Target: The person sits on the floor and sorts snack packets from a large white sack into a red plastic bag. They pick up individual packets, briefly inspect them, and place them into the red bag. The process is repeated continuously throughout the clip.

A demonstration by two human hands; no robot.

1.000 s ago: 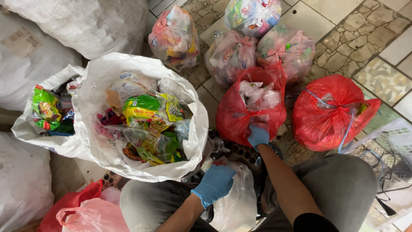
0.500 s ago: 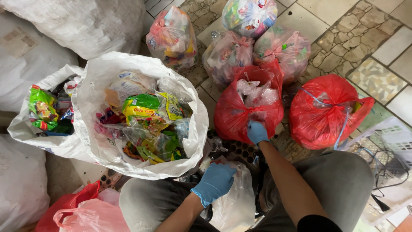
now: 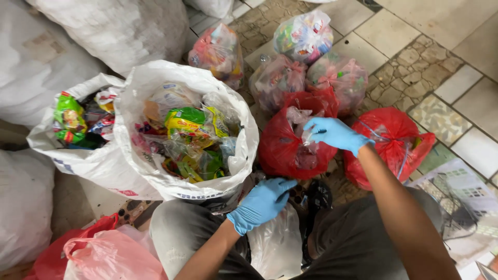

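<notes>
Both my hands wear blue gloves. My right hand (image 3: 334, 133) reaches into the open mouth of a red plastic bag (image 3: 285, 148) and pinches a clear plastic scrap (image 3: 302, 136) among its contents. My left hand (image 3: 263, 201) rests low between my knees, fingers curled on the top of a whitish plastic bag (image 3: 275, 243) in my lap. Just left of it stands a big white sack (image 3: 231, 166), open and full of colourful plastic wrappers (image 3: 188, 136).
A second white sack (image 3: 62, 155) of wrappers stands left of the first. A tied red bag (image 3: 394, 140) sits to the right, several clear tied bags (image 3: 303, 36) behind. Large white sacks (image 3: 119, 31) line the left, pink and red bags (image 3: 104, 254) lie bottom left. The floor is tiled.
My right hand has lifted from the lower edge of the red bag up into its open mouth. The left hand has stayed about where it was.
</notes>
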